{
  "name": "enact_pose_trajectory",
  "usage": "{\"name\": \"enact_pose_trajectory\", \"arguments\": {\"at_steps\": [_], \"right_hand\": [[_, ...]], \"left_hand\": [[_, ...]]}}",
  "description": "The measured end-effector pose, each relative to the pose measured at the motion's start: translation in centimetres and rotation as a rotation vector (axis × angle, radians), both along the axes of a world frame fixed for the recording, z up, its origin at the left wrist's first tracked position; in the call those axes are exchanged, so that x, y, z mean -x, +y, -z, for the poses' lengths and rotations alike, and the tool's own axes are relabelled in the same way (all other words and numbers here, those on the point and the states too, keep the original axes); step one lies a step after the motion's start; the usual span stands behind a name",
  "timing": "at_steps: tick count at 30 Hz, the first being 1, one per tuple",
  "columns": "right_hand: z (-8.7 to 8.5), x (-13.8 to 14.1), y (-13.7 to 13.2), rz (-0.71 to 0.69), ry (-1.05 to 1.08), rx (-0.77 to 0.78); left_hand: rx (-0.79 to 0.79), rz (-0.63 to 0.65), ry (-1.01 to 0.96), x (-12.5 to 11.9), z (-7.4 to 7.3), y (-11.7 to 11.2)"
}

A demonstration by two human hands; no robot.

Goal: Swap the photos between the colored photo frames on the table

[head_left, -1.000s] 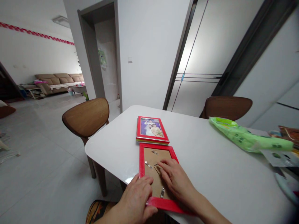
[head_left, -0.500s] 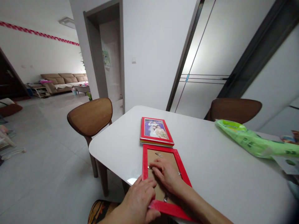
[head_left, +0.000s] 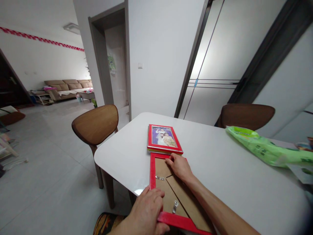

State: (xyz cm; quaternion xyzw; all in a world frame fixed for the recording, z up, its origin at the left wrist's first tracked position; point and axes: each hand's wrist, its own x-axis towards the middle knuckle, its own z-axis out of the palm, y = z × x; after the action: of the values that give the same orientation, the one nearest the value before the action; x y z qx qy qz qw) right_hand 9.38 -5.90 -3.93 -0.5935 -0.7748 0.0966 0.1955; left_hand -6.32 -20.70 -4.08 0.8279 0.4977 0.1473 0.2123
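Note:
A red picture frame (head_left: 153, 169) lies face down at the near edge of the white table (head_left: 227, 176), its brown backing board and metal clips showing. My left hand (head_left: 146, 210) presses flat on the frame's near left corner, fingers together. My right hand (head_left: 179, 166) reaches across the backing to the frame's far edge, fingers curled at a clip there; what they pinch is hidden. Just beyond lies a second red frame (head_left: 163, 138), face up with a photo, on top of a thin stack.
A green plastic bag (head_left: 264, 148) lies on the table at right, with papers beside it. Two wooden chairs (head_left: 96, 124) stand at the table's left and far side. Open tiled floor extends left toward a sofa.
My right hand has slid from the middle of the backing board to the frame's far edge. My left hand stays on the near corner. The camera shifted slightly.

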Motion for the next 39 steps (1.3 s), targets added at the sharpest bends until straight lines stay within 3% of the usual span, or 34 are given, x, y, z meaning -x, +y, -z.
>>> {"name": "enact_pose_trajectory", "arguments": {"at_steps": [3, 6, 9, 23, 28, 33, 39], "right_hand": [[-0.9, -1.1, -3.8, -0.210, 0.032, 0.034], [-1.4, -2.6, -8.5, -0.583, 0.030, 0.094], [-1.5, -3.7, -11.5, -0.715, -0.013, 0.043], [-2.1, -3.2, -12.9, -0.630, -0.065, 0.038], [-1.4, -4.5, -12.9, -0.639, 0.062, 0.044], [-0.5, -5.4, -12.4, -0.504, 0.148, -0.060], [-0.8, -4.0, -12.6, -0.618, -0.023, -0.009]], "left_hand": [[-0.034, 0.012, -0.020, 0.4, 0.4, 0.1], [-0.061, 0.030, -0.027, 0.7, 0.6, 0.2], [-0.065, 0.039, -0.023, 0.8, 0.5, 0.1], [-0.049, 0.069, 0.049, 1.0, -0.2, 0.1], [-0.044, 0.055, 0.063, 0.7, -0.4, -0.2], [-0.060, -0.002, 0.055, -0.4, -0.3, -0.4], [-0.081, -0.014, 0.092, -1.0, 0.5, -0.4]]}}
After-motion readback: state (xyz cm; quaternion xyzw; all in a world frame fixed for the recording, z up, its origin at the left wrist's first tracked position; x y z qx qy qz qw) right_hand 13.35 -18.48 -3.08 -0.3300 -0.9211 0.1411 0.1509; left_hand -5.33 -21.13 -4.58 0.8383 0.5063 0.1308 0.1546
